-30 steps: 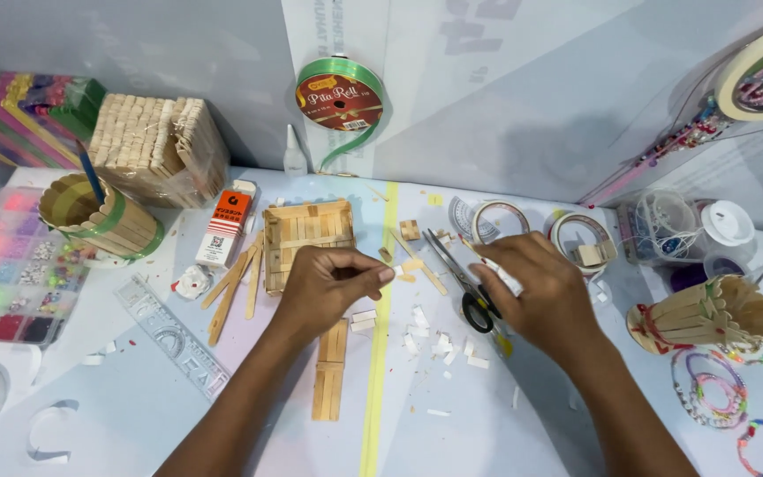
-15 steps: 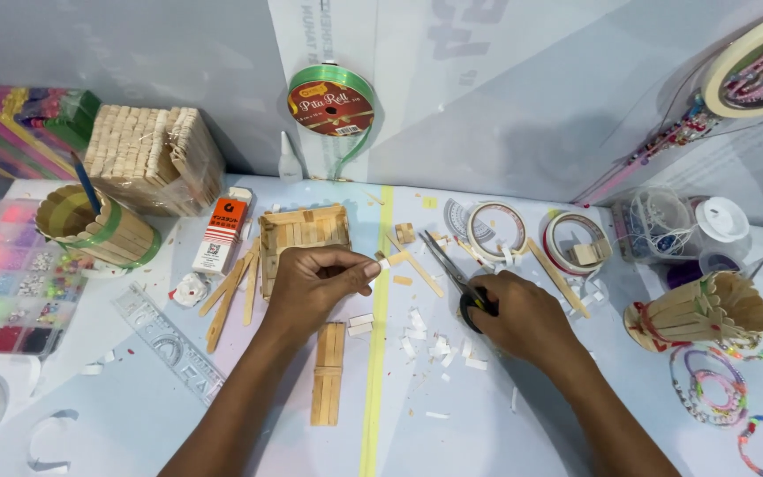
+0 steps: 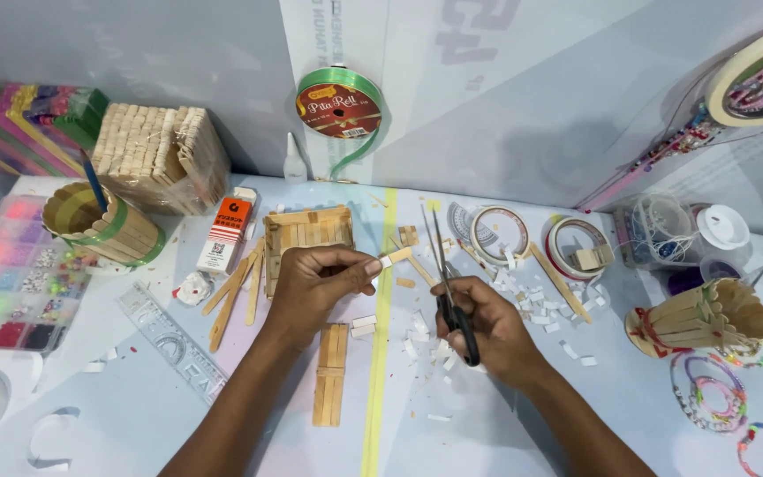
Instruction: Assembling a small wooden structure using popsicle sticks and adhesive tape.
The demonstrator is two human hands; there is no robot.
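Observation:
My left hand (image 3: 315, 283) pinches a flat wooden craft stick (image 3: 399, 258) with a white piece at its near end, held just above the table. My right hand (image 3: 486, 331) grips black-handled scissors (image 3: 446, 278), blades open and pointing away toward the stick's far end. Behind the left hand stands a small open box made of craft sticks (image 3: 306, 231). A flat panel of glued sticks (image 3: 330, 374) lies between my forearms. White paper scraps (image 3: 523, 296) litter the table around the right hand.
Loose sticks (image 3: 233, 287), a clear ruler (image 3: 169, 340), an orange-and-white glue box (image 3: 225, 231) and a bead organiser (image 3: 6, 274) lie left. Stick-made cups (image 3: 103, 225) (image 3: 704, 318), tape rolls (image 3: 498, 231), a green ribbon spool (image 3: 339, 102) and bracelets (image 3: 708, 389) surround the work area.
My right hand has picked up the scissors and raised them, blades open, toward the stick. The left hand still holds the stick in about the same place.

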